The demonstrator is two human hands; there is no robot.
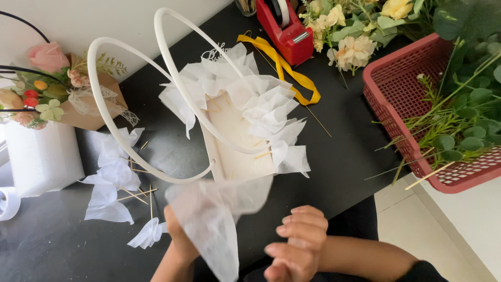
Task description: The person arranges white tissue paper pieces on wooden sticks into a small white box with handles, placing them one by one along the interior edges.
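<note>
Head view, looking down on a black worktop (339, 156).

Left hand (180, 235): mostly covered by a sheet of white tissue paper (214, 224), which it grips from behind; fingers hidden, so the exact grip cannot be told. The sheet hangs as a loose cone, long axis running from upper right down toward the lower edge.

Right hand (297, 243): fingers curled inward, loosely closed; whether it holds anything cannot be told. It sits just right of the sheet, apart from it.

White flower basket (237, 151) with 2 hoop handles lies directly ahead of both hands, past the tissue sheet. Its rim is lined with ruffled tissue tufts (261, 102) on thin wooden sticks. The left hand is nearer the basket's open near corner.

Surroundings: loose tissue tufts (112, 177) on sticks to the left, red tape dispenser (284, 28) and yellow ribbon (284, 65) beyond, red plastic crate (412, 104) of greenery to the right, finished flower arrangement (57, 83) far left.
</note>
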